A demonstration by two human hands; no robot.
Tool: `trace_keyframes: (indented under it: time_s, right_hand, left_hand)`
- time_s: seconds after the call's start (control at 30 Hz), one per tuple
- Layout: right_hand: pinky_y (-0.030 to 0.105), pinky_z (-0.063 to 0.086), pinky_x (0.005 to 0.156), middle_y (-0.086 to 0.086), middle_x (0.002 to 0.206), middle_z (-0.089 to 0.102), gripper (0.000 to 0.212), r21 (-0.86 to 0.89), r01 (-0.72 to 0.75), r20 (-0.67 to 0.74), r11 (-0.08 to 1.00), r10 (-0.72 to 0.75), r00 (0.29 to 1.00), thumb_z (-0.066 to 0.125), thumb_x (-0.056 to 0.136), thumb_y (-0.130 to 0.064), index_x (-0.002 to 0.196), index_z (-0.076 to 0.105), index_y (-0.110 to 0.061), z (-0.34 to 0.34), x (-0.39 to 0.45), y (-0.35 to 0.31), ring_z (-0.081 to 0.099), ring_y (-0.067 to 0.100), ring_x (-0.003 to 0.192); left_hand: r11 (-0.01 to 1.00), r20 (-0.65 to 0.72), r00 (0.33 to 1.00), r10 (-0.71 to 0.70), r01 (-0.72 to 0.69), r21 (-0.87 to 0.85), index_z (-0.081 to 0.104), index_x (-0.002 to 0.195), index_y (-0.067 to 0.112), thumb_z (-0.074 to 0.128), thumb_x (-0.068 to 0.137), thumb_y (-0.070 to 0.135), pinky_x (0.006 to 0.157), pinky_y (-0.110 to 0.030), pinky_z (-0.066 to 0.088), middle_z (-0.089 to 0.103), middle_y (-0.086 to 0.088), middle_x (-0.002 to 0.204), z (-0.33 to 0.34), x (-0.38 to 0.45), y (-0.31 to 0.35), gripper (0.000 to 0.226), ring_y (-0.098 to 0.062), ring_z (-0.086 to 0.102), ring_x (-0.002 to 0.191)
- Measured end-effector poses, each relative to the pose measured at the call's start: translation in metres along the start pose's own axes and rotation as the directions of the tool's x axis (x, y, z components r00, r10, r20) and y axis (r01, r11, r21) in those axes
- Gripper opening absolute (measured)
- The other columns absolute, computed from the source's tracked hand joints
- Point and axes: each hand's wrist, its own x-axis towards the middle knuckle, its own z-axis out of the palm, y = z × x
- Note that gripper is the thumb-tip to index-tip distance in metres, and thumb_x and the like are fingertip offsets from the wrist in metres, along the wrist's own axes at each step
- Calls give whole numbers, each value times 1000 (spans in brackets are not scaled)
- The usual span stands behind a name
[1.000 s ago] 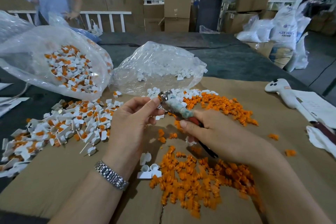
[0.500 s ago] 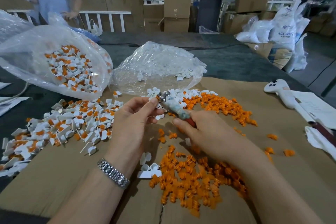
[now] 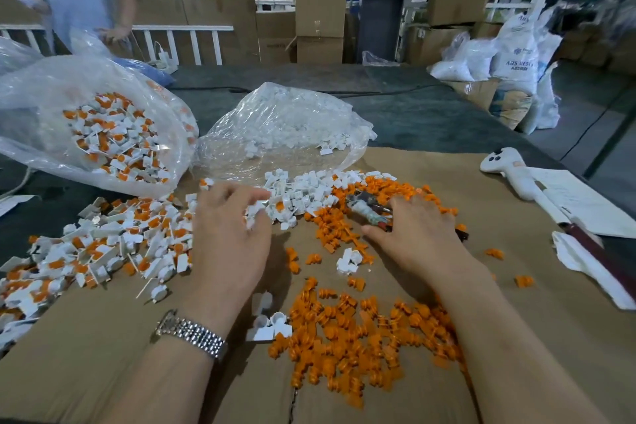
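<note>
My right hand (image 3: 416,234) grips one grimy tape-wrapped tool with a red handle (image 3: 367,212) between thumb and fingers, low over the far heap of orange plastic plugs (image 3: 395,190). Its long axis runs from my palm away to the left, metal tip toward the pile of white plastic caps (image 3: 303,191). My left hand (image 3: 227,237) curls loosely at that pile's edge; I cannot tell whether it pinches a cap. Two bags lie beyond: a clear plastic bag of white caps (image 3: 292,113) and a clear plastic bag of orange-and-white pieces (image 3: 51,96).

"ABS RES…" in blue on white sack (image 3: 514,55), far right bkgd; smaller line under it illegible
</note>
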Motion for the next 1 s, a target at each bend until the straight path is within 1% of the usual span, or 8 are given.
trace_keyframes:
  time_s: [0.07,0.23,0.4,0.57,0.7,0.77,0.87,1.0]
  right_hand:
    - [53,40,104,14,137,50,69,15,-5,6,1000,5,1000,48,90,-73,132,49,-18,1,1,-1,46,35,129]
    - [54,35,106,15,141,47,71,20,-6,7,1000,6,1000,46,91,-72,137,47,-18,3,0,-2,42,36,133]
    - [54,36,105,15,142,45,73,1,8,8,1000,-8,1000,46,91,-72,140,44,-17,4,-1,-2,38,36,133]
    - [55,35,106,15,144,38,74,19,23,27,1000,-24,999,51,89,-71,142,42,-20,6,-1,-2,33,36,135]
    - [53,37,106,9,140,38,69,75,82,-7,994,-82,997,59,85,-69,137,47,-24,-2,-2,1,34,31,134]
    - [43,44,100,-1,127,48,48,230,207,-24,951,-207,978,70,84,-59,121,60,-29,-12,-4,4,44,20,123]
    - [27,49,83,-13,95,66,13,514,331,117,791,-448,887,80,82,-38,91,72,-32,-28,-13,7,61,5,93]
    - [23,49,76,-17,86,71,10,548,343,254,763,-543,801,83,81,-33,88,76,-32,-34,-20,10,65,-2,82]
  left_hand:
    - [985,173,970,168,-160,-59,73,111,29,61,97,29,101,-35,40,56,14,110,7,-7,10,19,-8,48,111]
    - [867,471,753,459,-496,-52,74,118,39,64,97,42,96,-38,38,60,19,111,24,-17,22,24,-5,43,105]
    - [853,522,725,450,-522,-10,74,116,40,50,94,56,91,-33,33,60,23,104,27,-18,20,36,-5,49,107]
    - [860,539,719,438,-510,-18,72,110,38,61,95,50,97,-28,35,58,22,105,25,-19,18,21,0,49,105]
    - [942,413,847,335,-313,-122,72,105,34,65,94,39,84,-11,46,63,22,99,18,-17,19,14,4,58,96]
    - [962,363,905,224,-147,-229,72,103,37,68,93,34,80,-6,46,67,22,94,13,-14,18,11,6,62,95]
    - [937,415,908,54,98,-336,73,97,38,72,92,32,69,-5,49,73,28,91,8,-13,18,8,7,70,81]
    - [784,519,851,-82,376,-494,78,93,28,78,81,36,68,-9,55,80,9,91,2,-11,17,15,-7,77,84]
